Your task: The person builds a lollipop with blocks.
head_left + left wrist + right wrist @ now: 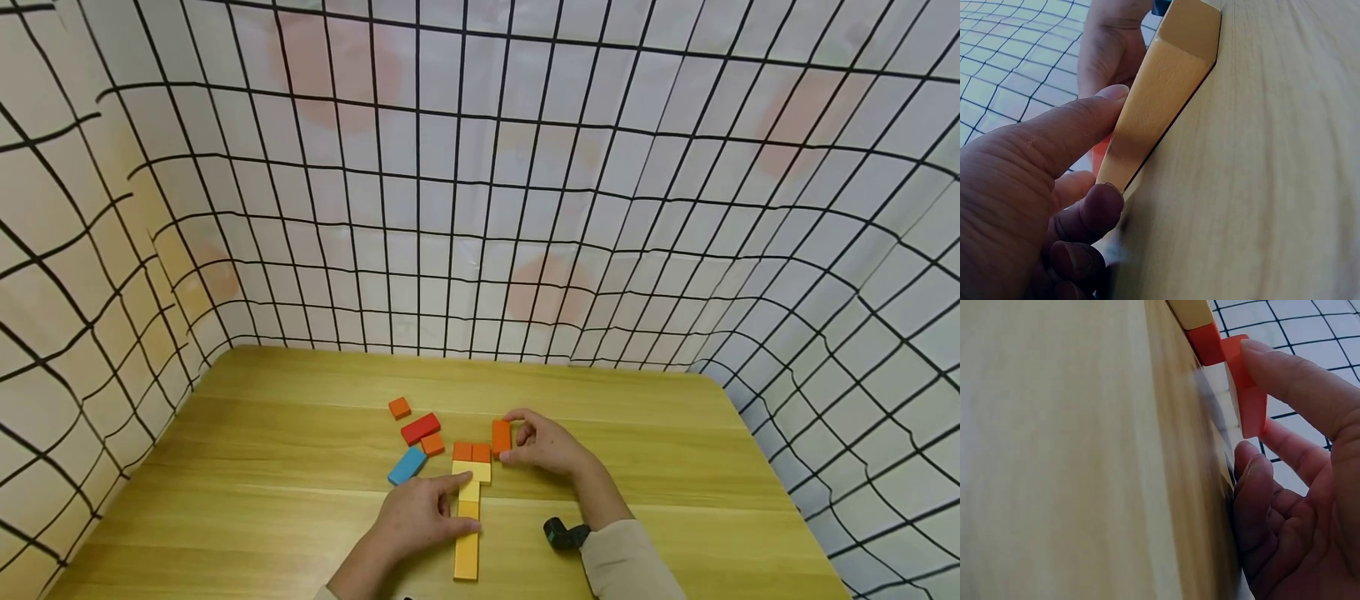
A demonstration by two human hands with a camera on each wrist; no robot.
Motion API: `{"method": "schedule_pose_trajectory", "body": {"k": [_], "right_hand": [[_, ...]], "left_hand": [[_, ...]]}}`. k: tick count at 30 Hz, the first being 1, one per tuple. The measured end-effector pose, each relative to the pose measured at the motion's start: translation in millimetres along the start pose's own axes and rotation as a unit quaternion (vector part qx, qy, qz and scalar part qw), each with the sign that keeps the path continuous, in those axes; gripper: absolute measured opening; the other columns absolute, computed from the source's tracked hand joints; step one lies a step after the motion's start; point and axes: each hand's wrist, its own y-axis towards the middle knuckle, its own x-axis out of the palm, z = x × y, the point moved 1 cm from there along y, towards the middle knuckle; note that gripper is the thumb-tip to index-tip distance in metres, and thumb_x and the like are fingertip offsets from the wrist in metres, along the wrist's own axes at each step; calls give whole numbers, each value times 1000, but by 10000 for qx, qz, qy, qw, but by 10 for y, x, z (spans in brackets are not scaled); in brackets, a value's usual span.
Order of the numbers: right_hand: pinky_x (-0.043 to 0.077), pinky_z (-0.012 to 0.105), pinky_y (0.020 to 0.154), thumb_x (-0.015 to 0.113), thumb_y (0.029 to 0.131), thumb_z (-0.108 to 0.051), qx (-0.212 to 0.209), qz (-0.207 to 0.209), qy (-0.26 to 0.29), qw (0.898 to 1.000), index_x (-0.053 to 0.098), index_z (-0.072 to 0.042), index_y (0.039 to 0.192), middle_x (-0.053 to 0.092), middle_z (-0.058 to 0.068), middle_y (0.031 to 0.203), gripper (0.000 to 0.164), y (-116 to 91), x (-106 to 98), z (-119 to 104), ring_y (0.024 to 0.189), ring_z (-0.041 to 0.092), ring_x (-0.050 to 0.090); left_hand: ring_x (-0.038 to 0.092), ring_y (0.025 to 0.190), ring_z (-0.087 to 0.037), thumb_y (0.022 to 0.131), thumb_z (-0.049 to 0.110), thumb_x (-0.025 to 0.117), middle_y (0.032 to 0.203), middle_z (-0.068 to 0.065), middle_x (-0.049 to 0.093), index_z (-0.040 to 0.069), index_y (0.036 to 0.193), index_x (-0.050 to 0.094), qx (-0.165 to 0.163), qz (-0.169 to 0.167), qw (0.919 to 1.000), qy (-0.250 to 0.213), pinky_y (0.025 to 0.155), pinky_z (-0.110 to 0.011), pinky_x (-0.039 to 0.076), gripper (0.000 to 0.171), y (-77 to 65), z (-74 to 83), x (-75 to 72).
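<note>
A line of yellow blocks (467,542) runs toward me on the wooden table (262,433), topped by a pale yellow block (480,472) and two orange blocks (472,452). My left hand (459,502) pinches a yellow block (1166,81) in that line, index finger along its side and thumb at its near edge. My right hand (510,435) pinches an upright orange block (501,436) just right of the orange pair. In the right wrist view the orange block (1238,362) stands on edge between finger and thumb, next to the row's orange end (1205,342).
Loose blocks lie left of the row: a blue one (407,465), a red one (420,428) and two small orange ones (400,407), (432,444). A black wrist camera (562,533) sits on my right forearm. Gridded white walls (480,208) close in the table.
</note>
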Motion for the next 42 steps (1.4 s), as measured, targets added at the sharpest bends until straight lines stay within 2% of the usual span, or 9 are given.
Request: {"method": "schedule_pose_trajectory", "body": {"k": [6,11,20,29,42], "right_hand": [[44,30,68,86,83,-28,9,0,-209,9998,58,-16,133,56,6,97,59,1,21,0,76,18,50],[44,30,68,87,81,-26,107,-33,-169,9998,58,-15,133,55,8,100,60,1,22,-14,78,18,49],[42,27,67,78,92,-22,-148,-36,-106,9998,59,-8,134,58,6,96,48,-10,35,-20,77,17,49],[44,28,69,79,90,-25,-19,-78,-61,9999,62,-14,132,57,3,94,46,-14,37,-41,76,16,51],[44,28,72,80,90,-26,-72,-45,-113,9999,63,-13,132,57,4,97,47,-13,39,-30,80,17,50]], "left_hand": [[43,52,-1,78,58,82,59,16,50,26,138,66,7,0,10000,-23,48,-23,34,71,-2,6,-3],[43,52,0,78,58,82,59,16,51,25,138,67,39,15,10000,-16,49,-23,34,70,-1,0,2],[43,52,0,78,58,82,59,16,50,25,138,67,22,28,10000,23,49,-23,34,70,-3,2,1],[43,52,0,77,58,82,59,16,50,25,138,67,19,40,10000,48,49,-23,34,70,-2,2,1],[42,52,0,77,58,82,58,16,49,26,137,67,44,56,10000,37,49,-23,33,70,-2,-1,4]]}}
